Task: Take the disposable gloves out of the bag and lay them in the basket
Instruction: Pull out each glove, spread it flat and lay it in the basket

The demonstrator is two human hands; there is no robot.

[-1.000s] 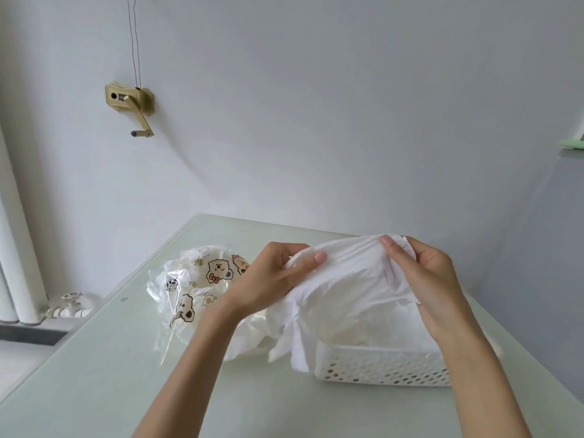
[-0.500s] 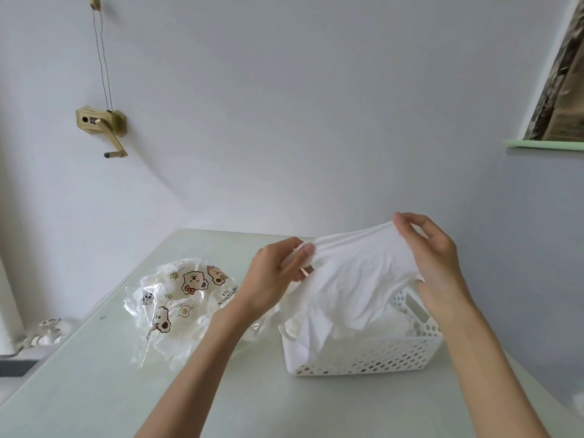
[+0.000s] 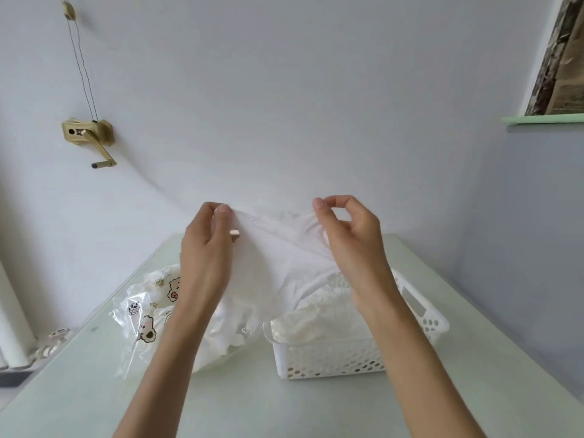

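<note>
A thin white disposable glove (image 3: 278,248) is stretched in the air between my two hands. My left hand (image 3: 207,248) pinches its left upper edge and my right hand (image 3: 350,238) pinches its right upper edge. The glove hangs above the white perforated basket (image 3: 331,358), which stands on the table and holds more crumpled white gloves (image 3: 309,320). To the basket's left lies the clear plastic bag (image 3: 148,311) printed with cartoon bears, partly hidden behind my left forearm, with white gloves spilling from it.
The pale green table (image 3: 316,412) runs into a corner of grey walls. A brass hand crank (image 3: 88,137) with cords is fixed on the left wall. A white radiator pipe (image 3: 12,327) stands at far left, a green sill (image 3: 543,119) at upper right.
Both hands rose and moved apart, pulling the glove taut above the basket. The camera view tilted, so the basket and bag sit lower in the view.
</note>
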